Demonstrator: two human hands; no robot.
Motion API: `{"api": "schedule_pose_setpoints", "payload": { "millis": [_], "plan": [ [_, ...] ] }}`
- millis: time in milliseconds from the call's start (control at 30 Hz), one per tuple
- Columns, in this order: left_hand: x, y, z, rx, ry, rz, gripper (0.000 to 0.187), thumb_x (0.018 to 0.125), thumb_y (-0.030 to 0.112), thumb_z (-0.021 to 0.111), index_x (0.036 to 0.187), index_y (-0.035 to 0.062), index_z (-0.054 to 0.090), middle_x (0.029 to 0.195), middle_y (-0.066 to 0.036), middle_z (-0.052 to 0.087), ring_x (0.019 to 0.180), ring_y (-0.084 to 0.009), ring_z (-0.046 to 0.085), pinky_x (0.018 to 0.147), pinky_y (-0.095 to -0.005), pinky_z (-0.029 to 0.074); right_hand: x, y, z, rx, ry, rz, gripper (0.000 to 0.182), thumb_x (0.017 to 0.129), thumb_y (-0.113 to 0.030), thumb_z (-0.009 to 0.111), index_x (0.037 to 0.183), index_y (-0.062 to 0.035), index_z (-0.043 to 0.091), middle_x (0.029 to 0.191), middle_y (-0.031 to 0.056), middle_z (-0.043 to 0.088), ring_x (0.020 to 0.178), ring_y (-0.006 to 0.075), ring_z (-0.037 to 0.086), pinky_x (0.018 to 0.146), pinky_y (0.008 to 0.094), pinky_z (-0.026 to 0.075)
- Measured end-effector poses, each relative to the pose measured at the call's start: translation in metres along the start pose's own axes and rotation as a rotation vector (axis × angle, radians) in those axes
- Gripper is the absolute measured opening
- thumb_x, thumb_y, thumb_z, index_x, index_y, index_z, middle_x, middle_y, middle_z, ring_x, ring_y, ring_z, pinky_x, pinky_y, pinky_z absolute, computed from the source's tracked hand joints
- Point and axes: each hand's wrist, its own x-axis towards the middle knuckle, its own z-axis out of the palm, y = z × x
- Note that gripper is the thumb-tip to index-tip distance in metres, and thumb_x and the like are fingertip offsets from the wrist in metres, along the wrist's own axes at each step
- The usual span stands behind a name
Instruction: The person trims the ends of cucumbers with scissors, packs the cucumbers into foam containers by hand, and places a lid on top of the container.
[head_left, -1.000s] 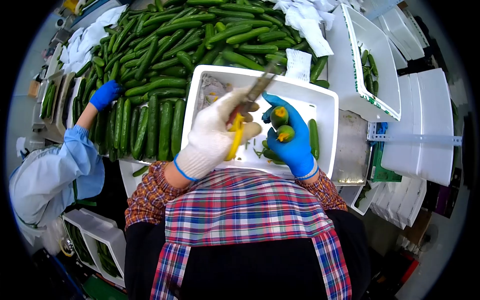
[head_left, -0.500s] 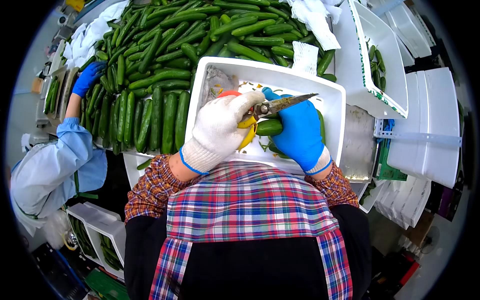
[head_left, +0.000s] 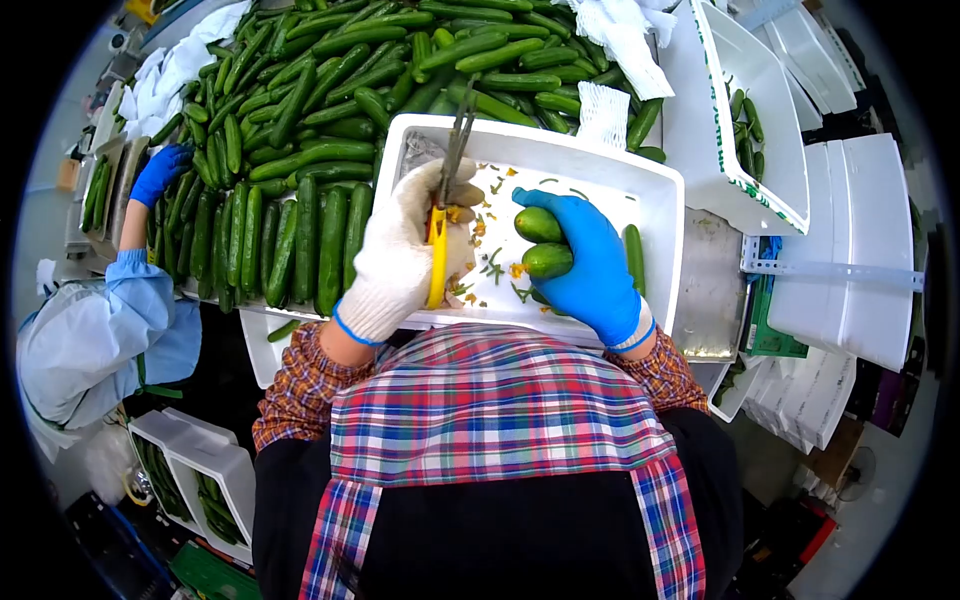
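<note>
My left hand (head_left: pixel 400 245), in a white knit glove, is closed around the yellow handle of a pair of scissors (head_left: pixel 438 255), whose dark blades point up and away from me. In a blue glove, my right hand (head_left: pixel 588 258) holds two cucumbers (head_left: pixel 543 243) side by side, their ends facing left. Both hands are over a white foam box (head_left: pixel 640 170), apart from each other. Green stem bits and yellow-orange scraps (head_left: pixel 488 225) lie on the box's bottom. Another cucumber (head_left: pixel 634 258) rests by its right wall.
A large pile of cucumbers (head_left: pixel 350 80) lies beyond the box and to its left. At the far left, a co-worker's blue-gloved hand (head_left: pixel 160 175) touches the pile. On the right stand a foam box (head_left: pixel 745 150) holding cucumbers, stacked boxes and a perforated metal bar (head_left: pixel 850 272).
My left hand has moved left with the scissors, whose blades have swung from pointing right to pointing up. Two cucumber ends now show in my right hand. The co-worker's hand has shifted slightly left.
</note>
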Motion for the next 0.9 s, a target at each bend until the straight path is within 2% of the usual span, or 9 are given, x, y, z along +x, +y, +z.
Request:
{"api": "schedule_pose_setpoints", "payload": {
  "millis": [67, 133, 167, 300, 467, 567, 633, 767, 900],
  "plan": [
    [-0.005, 0.009, 0.000, 0.021, 0.006, 0.005, 0.057, 0.078, -0.003, 0.062, 0.133, -0.0018, 0.046, 0.113, -0.013, 0.059, 0.100, -0.0168, 0.059, 0.085, -0.0269, 0.050, 0.003, 0.006, 0.001, -0.067, 0.000, 0.004, 0.059, 0.063, -0.003, 0.074, 0.120, -0.0099, 0.060, 0.104, 0.0140, 0.062, 0.097, 0.0347, 0.060, 0.085, 0.0403, 0.049],
    [-0.012, 0.030, 0.003, 0.022, -0.079, -0.152, 0.059, 0.077, 0.003, 0.071, 0.131, -0.0008, 0.048, 0.111, -0.012, 0.060, 0.098, -0.0176, 0.060, 0.085, -0.0281, 0.051, 0.007, 0.010, 0.003, -0.126, 0.002, 0.002, 0.059, 0.062, -0.003, 0.074, 0.120, -0.0102, 0.060, 0.105, 0.0144, 0.062, 0.097, 0.0352, 0.060, 0.085, 0.0404, 0.049],
    [-0.013, 0.029, 0.002, 0.216, -0.118, -0.049, 0.062, 0.074, 0.009, 0.079, 0.129, -0.0002, 0.050, 0.106, -0.010, 0.063, 0.096, -0.0168, 0.062, 0.083, -0.0288, 0.052, 0.009, 0.009, 0.002, -0.171, -0.009, 0.027, 0.059, 0.063, -0.004, 0.074, 0.119, -0.0102, 0.060, 0.105, 0.0149, 0.063, 0.097, 0.0357, 0.060, 0.085, 0.0407, 0.049],
    [-0.008, 0.014, 0.013, 0.639, -0.063, 0.187, 0.046, 0.075, 0.010, 0.080, 0.116, 0.0012, 0.060, 0.094, -0.011, 0.069, 0.082, -0.0161, 0.067, 0.075, -0.0279, 0.054, 0.014, 0.011, 0.008, -0.267, -0.011, 0.028, 0.057, 0.063, -0.006, 0.075, 0.118, -0.0090, 0.061, 0.099, 0.0150, 0.063, 0.094, 0.0359, 0.060, 0.082, 0.0427, 0.048],
    [-0.003, 0.011, 0.011, 0.653, -0.070, 0.255, 0.042, 0.076, 0.008, 0.078, 0.114, 0.0011, 0.061, 0.088, -0.011, 0.069, 0.078, -0.0173, 0.068, 0.073, -0.0282, 0.054, 0.013, 0.007, 0.006, -0.379, -0.008, 0.031, 0.057, 0.063, -0.007, 0.076, 0.118, -0.0084, 0.061, 0.095, 0.0136, 0.063, 0.088, 0.0348, 0.060, 0.078, 0.0430, 0.048],
    [0.000, 0.011, 0.009, 0.671, -0.146, 0.159, 0.042, 0.078, 0.005, 0.075, 0.116, -0.0007, 0.058, 0.091, -0.011, 0.068, 0.082, -0.0167, 0.067, 0.074, -0.0289, 0.054, 0.011, 0.011, 0.008, -0.398, -0.021, 0.028, 0.056, 0.064, -0.009, 0.076, 0.118, -0.0081, 0.061, 0.094, 0.0134, 0.063, 0.086, 0.0351, 0.059, 0.076, 0.0429, 0.048],
    [0.003, 0.001, 0.007, 0.485, -0.150, 0.106, 0.040, 0.079, 0.002, 0.070, 0.116, -0.0023, 0.056, 0.093, -0.009, 0.066, 0.083, -0.0151, 0.064, 0.075, -0.0283, 0.053, 0.009, 0.019, 0.012, -0.288, -0.037, -0.015, 0.051, 0.067, -0.015, 0.076, 0.116, -0.0116, 0.060, 0.092, 0.0106, 0.063, 0.085, 0.0321, 0.060, 0.075, 0.0430, 0.047],
    [0.006, 0.001, 0.010, 0.219, -0.126, -0.040, 0.036, 0.080, -0.001, 0.066, 0.114, -0.0027, 0.055, 0.095, -0.006, 0.063, 0.082, -0.0122, 0.060, 0.074, -0.0264, 0.050, 0.002, 0.007, 0.020, 0.089, -0.015, 0.112, 0.051, 0.070, -0.009, 0.075, 0.118, -0.0102, 0.059, 0.101, 0.0133, 0.063, 0.092, 0.0347, 0.061, 0.079, 0.0410, 0.051],
    [0.007, 0.009, 0.002, -0.071, -0.003, -0.214, 0.030, 0.084, 0.008, 0.065, 0.112, 0.0022, 0.058, 0.080, 0.000, 0.055, 0.064, -0.0062, 0.052, 0.058, -0.0205, 0.044, -0.001, 0.008, 0.019, 0.194, -0.007, 0.081, 0.053, 0.070, -0.007, 0.073, 0.120, -0.0100, 0.058, 0.102, 0.0137, 0.062, 0.092, 0.0340, 0.062, 0.081, 0.0396, 0.051]
  ]
}}
